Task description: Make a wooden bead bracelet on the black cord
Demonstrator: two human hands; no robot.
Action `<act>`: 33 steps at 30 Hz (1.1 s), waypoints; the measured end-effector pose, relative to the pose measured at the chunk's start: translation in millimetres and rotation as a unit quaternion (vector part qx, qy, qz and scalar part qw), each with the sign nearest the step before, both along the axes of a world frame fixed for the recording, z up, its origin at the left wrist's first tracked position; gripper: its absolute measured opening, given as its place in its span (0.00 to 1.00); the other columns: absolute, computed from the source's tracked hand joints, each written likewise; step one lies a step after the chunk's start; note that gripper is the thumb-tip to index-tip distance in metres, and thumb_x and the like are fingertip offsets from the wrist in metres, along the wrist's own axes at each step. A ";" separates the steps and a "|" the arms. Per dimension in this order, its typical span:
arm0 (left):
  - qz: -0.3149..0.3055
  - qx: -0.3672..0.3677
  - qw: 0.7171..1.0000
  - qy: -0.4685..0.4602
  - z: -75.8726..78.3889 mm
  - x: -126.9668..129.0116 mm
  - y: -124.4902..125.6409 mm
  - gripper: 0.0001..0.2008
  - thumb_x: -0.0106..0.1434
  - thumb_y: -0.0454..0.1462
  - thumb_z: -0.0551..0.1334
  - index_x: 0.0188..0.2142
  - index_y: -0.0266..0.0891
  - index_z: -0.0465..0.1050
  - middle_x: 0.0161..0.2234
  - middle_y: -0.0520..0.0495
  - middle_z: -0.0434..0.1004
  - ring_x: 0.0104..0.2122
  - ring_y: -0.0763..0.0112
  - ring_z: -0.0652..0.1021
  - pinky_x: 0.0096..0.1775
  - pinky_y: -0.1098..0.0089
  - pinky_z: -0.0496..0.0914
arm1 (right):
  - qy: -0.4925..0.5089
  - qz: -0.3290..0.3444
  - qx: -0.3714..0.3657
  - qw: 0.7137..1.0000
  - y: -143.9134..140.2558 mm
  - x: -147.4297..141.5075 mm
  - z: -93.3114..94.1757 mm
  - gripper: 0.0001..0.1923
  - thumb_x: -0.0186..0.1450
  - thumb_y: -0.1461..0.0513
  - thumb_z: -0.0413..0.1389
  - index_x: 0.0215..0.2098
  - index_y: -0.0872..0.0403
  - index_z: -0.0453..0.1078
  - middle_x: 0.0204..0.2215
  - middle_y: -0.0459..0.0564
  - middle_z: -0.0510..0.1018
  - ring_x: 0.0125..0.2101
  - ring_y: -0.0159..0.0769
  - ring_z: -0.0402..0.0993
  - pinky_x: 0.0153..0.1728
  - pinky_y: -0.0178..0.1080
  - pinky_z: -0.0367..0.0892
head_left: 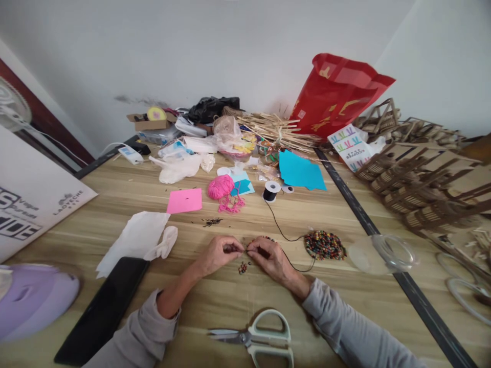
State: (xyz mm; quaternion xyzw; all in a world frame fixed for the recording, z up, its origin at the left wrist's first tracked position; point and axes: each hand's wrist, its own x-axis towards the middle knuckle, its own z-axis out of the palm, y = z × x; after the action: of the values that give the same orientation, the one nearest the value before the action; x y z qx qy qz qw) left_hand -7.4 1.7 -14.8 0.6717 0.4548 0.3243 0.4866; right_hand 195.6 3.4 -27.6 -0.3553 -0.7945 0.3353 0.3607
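pink yarn ball, multicoloured beads, black thread spool.

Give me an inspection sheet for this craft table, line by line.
Surface: wooden table, crowded at the back.
Job's things: bead pile, loose beads, black cord from spool.
Clutter: scissors, phone, pink yarn, pink paper, blue paper, red bag, stick bundle.
Hands: left hand and right hand pinch something small between them; grip contents too small to tell.
Cables: white cable at the back left.
Surroundings: white wall, fan.
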 end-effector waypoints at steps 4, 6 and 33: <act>0.005 -0.027 1.000 -0.013 -0.9 -1.6 2.2 0.06 0.52 0.32 0.63 0.31 0.33 0.77 0.30 0.45 0.80 0.31 0.68 0.77 0.37 0.70 0.72 | -0.010 0.000 0.002 1.000 -0.8 -0.7 2.5 0.07 0.66 0.61 0.52 0.32 0.54 0.70 0.27 0.49 0.74 0.28 0.35 0.70 0.30 0.35 0.64; 0.008 -0.033 0.999 -0.015 -1.8 -2.1 3.2 0.06 0.52 0.32 0.63 0.30 0.33 0.77 0.30 0.45 0.80 0.30 0.68 0.77 0.37 0.69 0.71 | -0.015 0.000 0.004 1.000 -0.7 -0.8 2.9 0.07 0.66 0.61 0.52 0.32 0.54 0.70 0.27 0.49 0.74 0.28 0.34 0.70 0.30 0.35 0.64; 0.004 -0.064 0.997 -0.048 -5.0 -1.7 5.4 0.05 0.51 0.34 0.65 0.28 0.33 0.75 0.27 0.47 0.78 0.28 0.71 0.76 0.35 0.71 0.70 | -0.032 -0.002 0.038 0.999 -1.9 -3.4 -0.2 0.06 0.64 0.64 0.52 0.29 0.55 0.68 0.25 0.48 0.72 0.25 0.31 0.67 0.27 0.32 0.61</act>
State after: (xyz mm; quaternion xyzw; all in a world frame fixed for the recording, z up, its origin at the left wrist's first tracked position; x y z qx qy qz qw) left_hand -9.1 7.0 -19.8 0.6210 0.4534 0.3285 0.5486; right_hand 192.2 1.6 -27.8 -0.3535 -0.8173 0.2926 0.3485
